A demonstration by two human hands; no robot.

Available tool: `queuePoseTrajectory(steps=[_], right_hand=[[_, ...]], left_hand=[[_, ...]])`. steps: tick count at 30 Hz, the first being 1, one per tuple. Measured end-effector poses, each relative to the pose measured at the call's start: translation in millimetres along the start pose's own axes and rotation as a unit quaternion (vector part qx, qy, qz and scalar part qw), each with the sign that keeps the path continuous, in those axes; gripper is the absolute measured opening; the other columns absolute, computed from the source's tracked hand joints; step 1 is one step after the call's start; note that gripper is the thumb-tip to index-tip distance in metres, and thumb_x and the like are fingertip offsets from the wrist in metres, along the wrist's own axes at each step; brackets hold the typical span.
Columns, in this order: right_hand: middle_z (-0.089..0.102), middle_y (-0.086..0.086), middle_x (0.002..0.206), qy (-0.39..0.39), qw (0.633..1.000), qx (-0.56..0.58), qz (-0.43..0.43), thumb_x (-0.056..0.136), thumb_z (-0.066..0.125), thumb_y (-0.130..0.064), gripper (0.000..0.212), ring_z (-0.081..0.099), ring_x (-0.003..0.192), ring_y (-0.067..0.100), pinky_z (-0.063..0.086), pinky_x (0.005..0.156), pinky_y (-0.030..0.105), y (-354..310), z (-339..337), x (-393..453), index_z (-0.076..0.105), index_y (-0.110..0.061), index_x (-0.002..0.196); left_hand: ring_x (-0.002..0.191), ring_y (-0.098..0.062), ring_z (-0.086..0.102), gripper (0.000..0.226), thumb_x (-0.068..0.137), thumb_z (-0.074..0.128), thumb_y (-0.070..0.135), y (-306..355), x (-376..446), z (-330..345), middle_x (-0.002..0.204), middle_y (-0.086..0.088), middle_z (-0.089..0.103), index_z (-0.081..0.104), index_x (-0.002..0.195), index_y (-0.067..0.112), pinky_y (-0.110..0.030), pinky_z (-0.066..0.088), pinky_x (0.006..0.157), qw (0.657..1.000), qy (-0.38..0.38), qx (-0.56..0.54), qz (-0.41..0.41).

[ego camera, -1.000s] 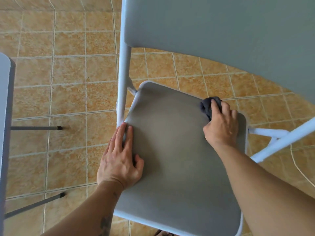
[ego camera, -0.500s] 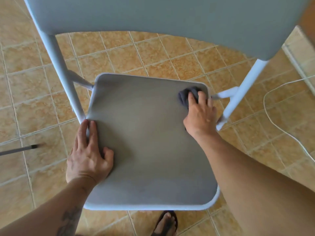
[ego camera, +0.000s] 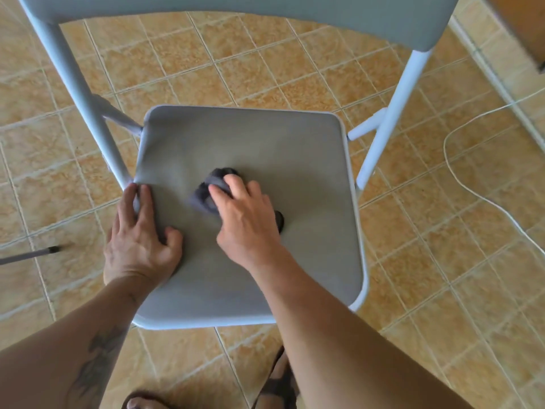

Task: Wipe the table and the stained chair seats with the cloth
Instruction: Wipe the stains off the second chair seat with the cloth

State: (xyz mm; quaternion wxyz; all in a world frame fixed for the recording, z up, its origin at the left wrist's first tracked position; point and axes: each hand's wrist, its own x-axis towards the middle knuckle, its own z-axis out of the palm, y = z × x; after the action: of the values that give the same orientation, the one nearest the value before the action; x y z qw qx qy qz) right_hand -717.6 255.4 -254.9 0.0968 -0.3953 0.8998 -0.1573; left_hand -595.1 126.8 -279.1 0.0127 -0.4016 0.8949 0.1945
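A grey chair seat (ego camera: 300, 160) on a white metal frame fills the middle of the view. A dark grey cloth (ego camera: 211, 188), bunched up, lies on the middle of the seat. My right hand (ego camera: 247, 219) lies over the cloth and presses it onto the seat, fingers curved over it; a bit of cloth shows at the hand's right side. My left hand (ego camera: 138, 240) rests flat on the seat's left edge, fingers straight, next to the left frame tube. No stain is plain to see on the seat.
The grey backrest (ego camera: 295, 10) spans the top of the view. A white cable (ego camera: 460, 184) snakes over the tiled floor at the right. A dark chair leg tip (ego camera: 53, 250) lies at the left. My sandalled feet (ego camera: 277, 385) stand under the seat's front edge.
My right hand has slid the cloth from the seat's far right corner to its middle. The view has swung round the chair. My left hand stays on the left edge.
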Motion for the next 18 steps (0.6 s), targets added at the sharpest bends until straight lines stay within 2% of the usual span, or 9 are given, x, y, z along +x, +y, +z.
queuePoseTrajectory(steps=[3, 6, 10, 12, 16, 18], right_hand=[[0.052, 0.008, 0.137, 0.013, 0.998, -0.01, 0.056, 0.069, 0.057, -0.014, 0.062, 0.05, 0.1, 0.038, 0.048, 0.08, 0.045, 46.7, -14.6, -22.4, 0.06, -0.021, 0.13], [0.048, 0.006, 0.141, 0.024, 0.989, -0.038, 0.139, 0.073, 0.054, -0.002, 0.064, 0.049, 0.102, 0.038, 0.05, 0.085, 0.049, 104.7, -42.1, -67.6, 0.058, -0.02, 0.134], [0.042, 0.004, 0.148, 0.016, 0.976, -0.021, 0.217, 0.078, 0.056, 0.005, 0.066, 0.043, 0.112, 0.035, 0.046, 0.093, 0.045, 103.7, -58.6, -104.1, 0.053, -0.018, 0.14], [0.044, 0.004, 0.145, 0.027, 0.983, 0.006, 0.183, 0.077, 0.055, 0.005, 0.065, 0.043, 0.111, 0.034, 0.046, 0.095, 0.045, 70.9, -49.5, -103.8, 0.055, -0.016, 0.138], [0.044, 0.006, 0.142, -0.019, 0.997, 0.065, 0.041, 0.072, 0.051, -0.003, 0.066, 0.045, 0.102, 0.033, 0.047, 0.085, 0.044, -24.4, -14.4, -99.4, 0.051, -0.016, 0.136], [0.042, 0.006, 0.14, -0.055, 0.998, 0.042, -0.013, 0.073, 0.053, -0.008, 0.063, 0.046, 0.098, 0.032, 0.045, 0.081, 0.043, -53.7, 0.4, -103.1, 0.048, -0.018, 0.135]], left_hand=[[0.139, -0.039, 0.032, 0.085, 0.074, 0.043, 0.043, -5.5, 0.7, 0.4, 0.161, -0.004, 0.016, 0.02, 0.153, 0.019, -0.058, 0.036, 0.106, 1.0, 0.001, -0.004, 0.011], [0.142, -0.036, 0.027, 0.086, 0.075, 0.042, 0.045, -8.8, 1.9, 0.5, 0.161, -0.004, 0.016, 0.02, 0.153, 0.019, -0.057, 0.033, 0.109, 1.0, -0.008, -0.019, 0.018], [0.144, -0.034, 0.026, 0.085, 0.078, 0.041, 0.046, -12.1, 1.2, -4.1, 0.162, -0.004, 0.014, 0.018, 0.155, 0.018, -0.052, 0.027, 0.115, 0.998, -0.035, -0.04, 0.03], [0.144, -0.034, 0.027, 0.082, 0.079, 0.041, 0.044, -15.1, -7.4, -7.8, 0.163, -0.007, 0.017, 0.023, 0.154, 0.016, -0.05, 0.025, 0.117, 0.998, -0.033, -0.04, 0.034], [0.138, -0.039, 0.04, 0.065, 0.088, 0.038, 0.033, -28.8, -45.3, -3.9, 0.158, -0.015, 0.031, 0.041, 0.146, 0.004, -0.055, 0.035, 0.11, 0.996, 0.014, -0.037, 0.086], [0.144, -0.035, 0.034, 0.06, 0.093, 0.034, 0.029, -34.4, -60.6, 2.3, 0.158, -0.015, 0.032, 0.041, 0.146, 0.002, -0.058, 0.035, 0.111, 0.993, 0.016, -0.035, 0.11]])
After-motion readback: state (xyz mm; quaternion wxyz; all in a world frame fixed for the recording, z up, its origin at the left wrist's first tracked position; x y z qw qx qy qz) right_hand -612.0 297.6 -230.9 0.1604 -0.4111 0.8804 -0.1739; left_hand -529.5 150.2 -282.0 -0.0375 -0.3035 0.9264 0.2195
